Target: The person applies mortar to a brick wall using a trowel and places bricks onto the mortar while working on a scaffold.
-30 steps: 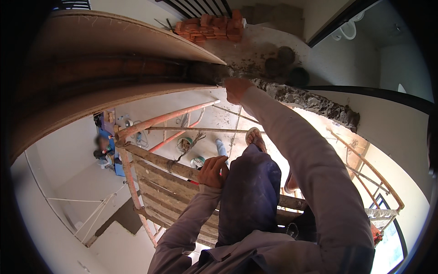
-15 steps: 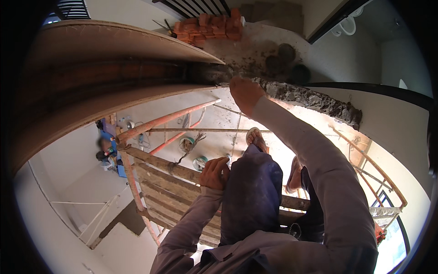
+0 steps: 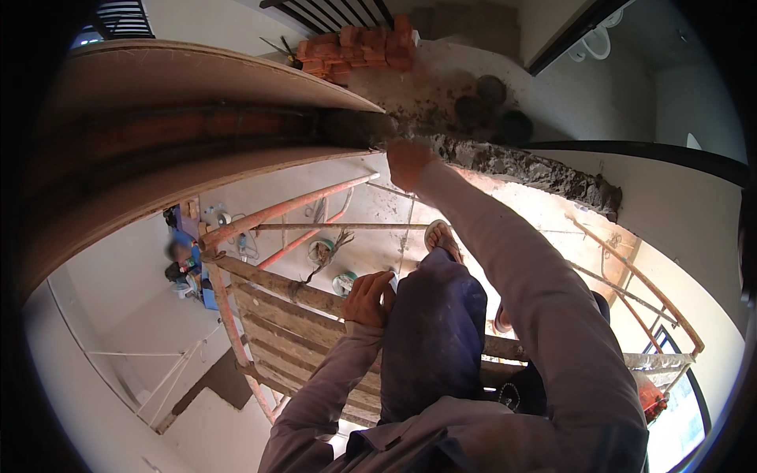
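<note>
My right hand point(image 3: 408, 164) is raised at the inner end of a ledge of rough grey mortar point(image 3: 552, 175), beside the plywood board point(image 3: 205, 165). Its fingers are curled; whatever they hold is hidden. A second board point(image 3: 181, 67) lies alongside, with a dark channel between the two. Lower down, my left hand point(image 3: 369, 298) is wrapped over a weathered wooden plank point(image 3: 268, 272) of the scaffold, close to my dark-trousered knee.
Orange scaffold rails point(image 3: 288, 206) surround me high above the floor. Bricks point(image 3: 355, 47) are stacked at the top, near dark round containers point(image 3: 489, 93). Buckets point(image 3: 319, 251) stand below. Another person point(image 3: 180, 254), blurred, appears among items at left. A white basin point(image 3: 595, 43) is at upper right.
My right hand shifts slightly along the mortar, right and then back left. One of my legs moves at the right. My left hand stays on the plank.
</note>
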Available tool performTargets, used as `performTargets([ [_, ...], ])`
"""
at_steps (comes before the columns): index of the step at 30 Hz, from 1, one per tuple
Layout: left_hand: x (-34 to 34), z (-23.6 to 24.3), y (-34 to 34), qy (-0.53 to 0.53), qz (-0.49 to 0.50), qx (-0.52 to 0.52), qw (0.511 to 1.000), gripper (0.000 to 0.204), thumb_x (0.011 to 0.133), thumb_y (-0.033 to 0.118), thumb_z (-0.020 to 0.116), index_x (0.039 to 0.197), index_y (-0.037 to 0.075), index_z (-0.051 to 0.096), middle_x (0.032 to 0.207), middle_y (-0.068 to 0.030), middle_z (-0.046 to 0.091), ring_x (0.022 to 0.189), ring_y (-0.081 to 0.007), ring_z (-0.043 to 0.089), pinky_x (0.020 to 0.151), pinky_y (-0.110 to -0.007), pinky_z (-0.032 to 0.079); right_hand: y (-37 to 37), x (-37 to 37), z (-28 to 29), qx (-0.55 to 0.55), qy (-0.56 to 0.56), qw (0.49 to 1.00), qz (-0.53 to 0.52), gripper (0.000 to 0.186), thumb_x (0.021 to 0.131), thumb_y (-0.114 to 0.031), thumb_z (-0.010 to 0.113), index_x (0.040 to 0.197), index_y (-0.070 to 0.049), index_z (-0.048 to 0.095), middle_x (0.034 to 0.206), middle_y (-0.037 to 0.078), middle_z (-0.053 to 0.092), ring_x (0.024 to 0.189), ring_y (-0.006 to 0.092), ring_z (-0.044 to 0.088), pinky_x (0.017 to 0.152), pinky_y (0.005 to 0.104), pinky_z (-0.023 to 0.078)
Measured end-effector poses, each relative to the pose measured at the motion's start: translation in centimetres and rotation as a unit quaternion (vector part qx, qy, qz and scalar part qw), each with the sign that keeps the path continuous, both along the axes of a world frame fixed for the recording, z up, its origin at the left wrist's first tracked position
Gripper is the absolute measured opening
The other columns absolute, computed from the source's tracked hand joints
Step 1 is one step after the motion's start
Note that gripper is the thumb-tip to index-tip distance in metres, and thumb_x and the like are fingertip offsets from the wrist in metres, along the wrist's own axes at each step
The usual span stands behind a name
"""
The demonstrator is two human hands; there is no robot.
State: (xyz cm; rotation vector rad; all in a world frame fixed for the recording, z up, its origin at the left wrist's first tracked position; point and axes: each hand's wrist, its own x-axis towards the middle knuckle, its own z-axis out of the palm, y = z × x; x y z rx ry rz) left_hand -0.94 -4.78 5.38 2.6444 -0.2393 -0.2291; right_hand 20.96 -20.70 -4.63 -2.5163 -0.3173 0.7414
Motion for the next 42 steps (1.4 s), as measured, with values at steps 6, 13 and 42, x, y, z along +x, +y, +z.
performTargets([
  [6, -0.3, -0.1, 0.4, 0.016, 0.008, 0.001, 1.0, 0.025, 0.078, 0.005, 0.065, 0.102, 0.012, 0.068, 0.099, -0.0038, 0.069, 0.091, -0.0253, 0.063, 0.08, -0.036, 0.052, -4.9, -1.1, 2.8, 0.082, -0.121, 0.974, 0.173, 0.012, 0.078, -0.009, 0.057, 0.075, -0.005, 0.068, 0.092, 0.017, 0.068, 0.082, 0.0309, 0.068, 0.062, 0.0417, 0.053],
  [13, -0.2, -0.3, 0.4, 0.008, -0.005, -0.004, 1.0, 0.029, 0.075, 0.002, 0.064, 0.103, 0.011, 0.065, 0.098, -0.0055, 0.068, 0.089, -0.0274, 0.063, 0.077, -0.038, 0.052, -4.2, -0.6, 3.8, 0.055, -0.029, 0.996, 0.071, 0.015, 0.083, -0.009, 0.056, 0.095, -0.002, 0.062, 0.089, 0.016, 0.066, 0.079, 0.0285, 0.069, 0.064, 0.0448, 0.056],
  [42, -1.3, -1.1, 0.3, -0.014, 0.023, 0.002, 1.0, 0.023, 0.079, 0.014, 0.064, 0.101, 0.014, 0.068, 0.1, -0.0063, 0.068, 0.097, -0.0265, 0.062, 0.082, -0.038, 0.052, -18.8, -19.1, 12.7, 0.092, -0.07, 0.993, -0.014, 0.028, 0.084, -0.015, 0.057, 0.106, 0.002, 0.055, 0.097, 0.021, 0.059, 0.092, 0.038, 0.057, 0.083, 0.0453, 0.046],
])
